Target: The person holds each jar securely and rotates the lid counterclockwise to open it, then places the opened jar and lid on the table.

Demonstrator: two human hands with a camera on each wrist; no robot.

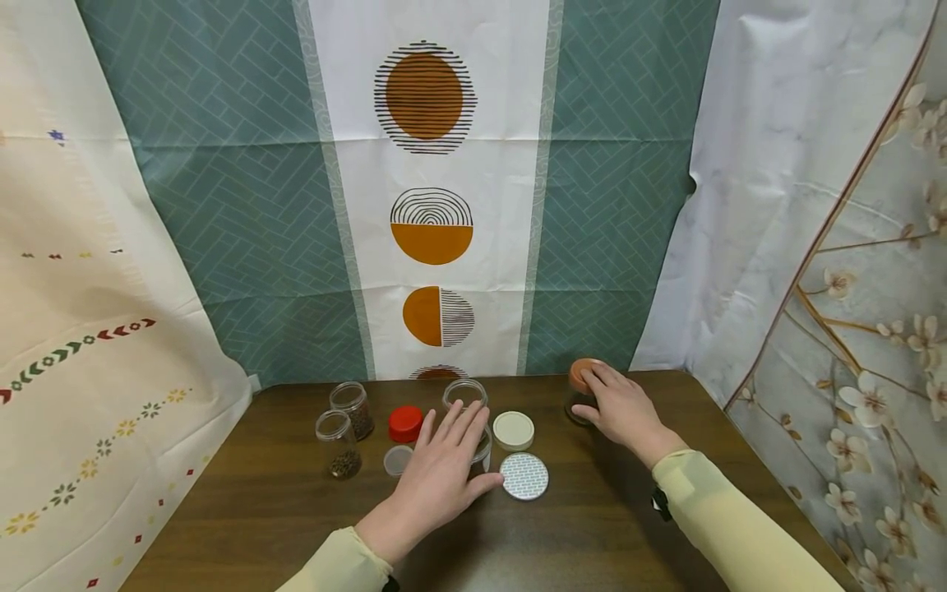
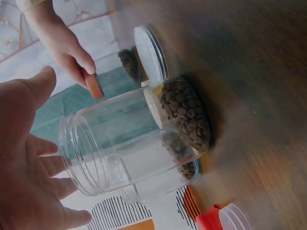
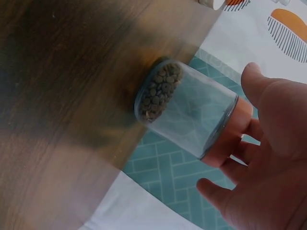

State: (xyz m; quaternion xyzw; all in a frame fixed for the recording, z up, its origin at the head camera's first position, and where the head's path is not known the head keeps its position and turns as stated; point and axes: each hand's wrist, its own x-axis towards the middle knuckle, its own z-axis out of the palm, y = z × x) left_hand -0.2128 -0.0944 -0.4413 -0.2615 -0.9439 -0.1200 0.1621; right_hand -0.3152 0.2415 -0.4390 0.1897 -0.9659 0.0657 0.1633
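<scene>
My left hand (image 1: 442, 470) is over a large clear jar with its fingers spread; in the left wrist view the open-mouthed jar (image 2: 112, 143) stands close by the fingertips, brown pellets (image 2: 184, 115) at its bottom. At the back right, my right hand (image 1: 625, 407) reaches to a clear jar (image 3: 192, 105) capped with an orange lid (image 3: 230, 134). Its fingers touch the lid's side, while the thumb stands apart from the lid in the right wrist view. A layer of brown pellets (image 3: 162, 91) lies in that jar too.
Two open jars, a rear one (image 1: 353, 407) and a nearer one (image 1: 340, 448), stand on the left. Around the middle lie a red lid (image 1: 404, 423), a translucent lid (image 1: 397, 460), a cream lid (image 1: 514, 430) and a white printed disc (image 1: 525, 477). Another open jar (image 1: 464, 390) stands behind my left hand.
</scene>
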